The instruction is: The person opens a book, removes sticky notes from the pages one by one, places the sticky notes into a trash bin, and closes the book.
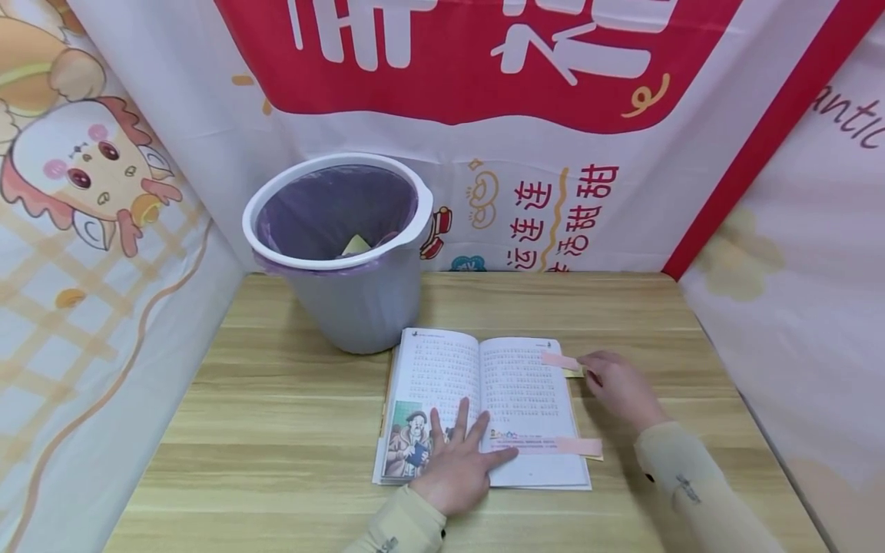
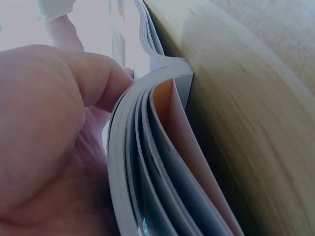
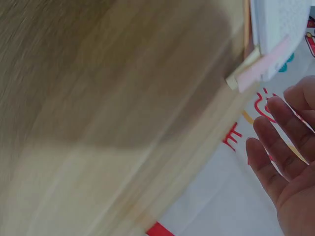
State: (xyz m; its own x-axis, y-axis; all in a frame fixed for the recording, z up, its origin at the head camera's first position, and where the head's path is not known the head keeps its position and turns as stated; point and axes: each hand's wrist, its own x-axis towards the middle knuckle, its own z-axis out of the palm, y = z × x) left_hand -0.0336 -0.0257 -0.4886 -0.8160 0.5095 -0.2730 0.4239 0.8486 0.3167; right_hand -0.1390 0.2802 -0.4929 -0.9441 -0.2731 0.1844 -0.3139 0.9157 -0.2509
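Observation:
An open book (image 1: pixel 525 384) with printed text and a picture on its left page lies on the table. My left hand (image 1: pixel 459 465) presses on it with spread fingers, near the middle fold; the curved page edges (image 2: pixel 142 147) show close up in the left wrist view. A pink paper strip (image 1: pixel 560 361) sticks out from the upper right page edge, over a yellow strip (image 1: pixel 575 373). My right hand (image 1: pixel 618 384) is beside that strip, fingertips right at its end. In the right wrist view its fingers (image 3: pixel 278 142) are loosely extended. Another pink strip (image 1: pixel 579 447) crosses the lower right edge.
A grey bin (image 1: pixel 359 307) with a purple liner stands behind the book to the left, with a yellow scrap (image 1: pixel 356 245) inside. The wooden table (image 1: pixel 276 430) is bordered by printed cloth at the back (image 1: pixel 456 138) and sides.

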